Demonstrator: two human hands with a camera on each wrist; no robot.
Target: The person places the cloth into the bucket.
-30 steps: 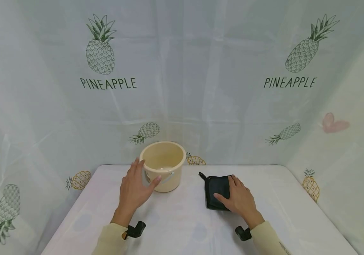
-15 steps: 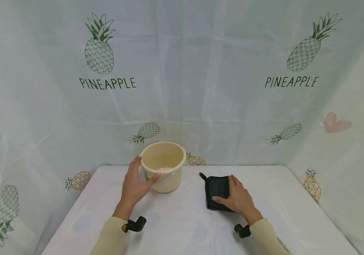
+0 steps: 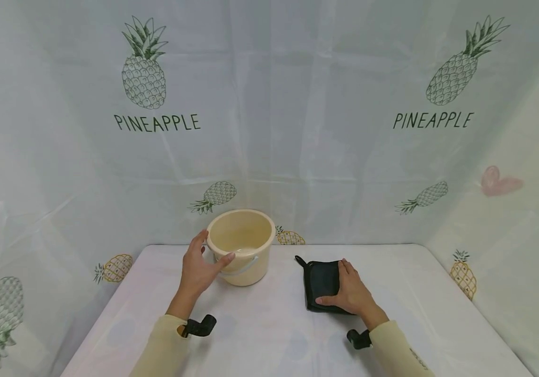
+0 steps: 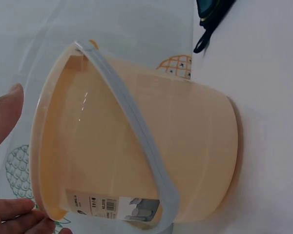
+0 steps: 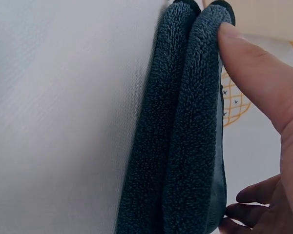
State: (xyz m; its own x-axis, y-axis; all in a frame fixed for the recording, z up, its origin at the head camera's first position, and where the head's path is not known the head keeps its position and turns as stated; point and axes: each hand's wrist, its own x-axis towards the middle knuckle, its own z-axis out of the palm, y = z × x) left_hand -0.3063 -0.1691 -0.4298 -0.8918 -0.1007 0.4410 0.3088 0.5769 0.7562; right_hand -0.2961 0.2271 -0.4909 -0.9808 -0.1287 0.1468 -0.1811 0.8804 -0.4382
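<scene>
A cream plastic bucket with a grey handle stands upright near the table's back edge. At its left side is my left hand, thumb and fingers spread. Its fingertips are right at the rim, while the thumb stands off from it in the left wrist view. To the right lies a folded dark teal towel, fuzzy along its folds, with a small black loop at the far left corner. My right hand rests over its right part, thumb on the top and fingers along the far right edge.
A white cloth-covered table carries both things. A pineapple-printed sheet hangs close behind the bucket and along both sides. Black wrist cameras sit on both wrists.
My left hand has shifted slightly up and away, its fingers now at the bucket's left rim. The right hand stays on the towel, almost unmoved. Bucket and towel hold their places.
</scene>
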